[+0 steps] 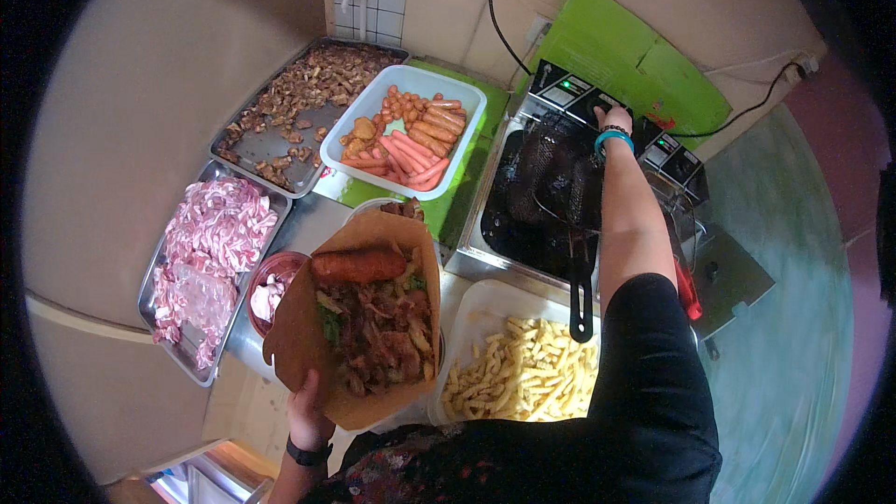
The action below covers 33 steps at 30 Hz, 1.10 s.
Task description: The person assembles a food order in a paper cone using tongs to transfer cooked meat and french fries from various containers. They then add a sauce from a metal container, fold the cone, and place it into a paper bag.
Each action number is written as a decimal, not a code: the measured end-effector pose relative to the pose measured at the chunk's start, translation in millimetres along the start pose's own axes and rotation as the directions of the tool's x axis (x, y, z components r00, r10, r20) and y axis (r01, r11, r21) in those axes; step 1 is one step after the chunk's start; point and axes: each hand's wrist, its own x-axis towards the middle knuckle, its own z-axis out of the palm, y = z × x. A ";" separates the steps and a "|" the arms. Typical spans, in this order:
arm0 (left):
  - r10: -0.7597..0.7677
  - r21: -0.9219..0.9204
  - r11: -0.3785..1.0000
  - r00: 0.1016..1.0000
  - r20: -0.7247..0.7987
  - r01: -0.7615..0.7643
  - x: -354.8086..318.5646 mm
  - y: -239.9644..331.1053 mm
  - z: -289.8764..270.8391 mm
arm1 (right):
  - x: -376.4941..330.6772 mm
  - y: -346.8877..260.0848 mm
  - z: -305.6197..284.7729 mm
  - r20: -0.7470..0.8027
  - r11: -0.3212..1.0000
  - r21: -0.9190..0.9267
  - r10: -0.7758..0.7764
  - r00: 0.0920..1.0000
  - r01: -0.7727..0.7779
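Observation:
My left hand (309,415) grips the lower edge of an open brown paper takeaway box (289,341). In the box lie a browned sausage (359,264), dark shredded meat (378,355) and some green leaves. My right arm reaches over a deep fryer (473,238) holding dark oil. At the fryer's black control panel (583,98), my right hand (613,119) has its fingers drawn together against the front; whatever they pinch is hidden. Below that arm, a mesh fry basket (537,177) sits in the oil, its black handle (581,294) pointing toward me.
White tub (485,294) of pale crinkle-cut fries, near centre. Blue-white tub (476,103) of sausages behind the box. Trays of browned pieces (327,75) and raw sliced meat (219,224) on the left. Reddish bowl (257,313) beside the box. Green board (644,56) behind the fryer.

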 end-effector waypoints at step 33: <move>0.011 0.730 0.371 0.788 0.615 -0.575 19.3 -17.9 -22.0 | -279.2 27.5 -574.0 -0.897 0.785 -0.437 -0.348 -0.272 0.439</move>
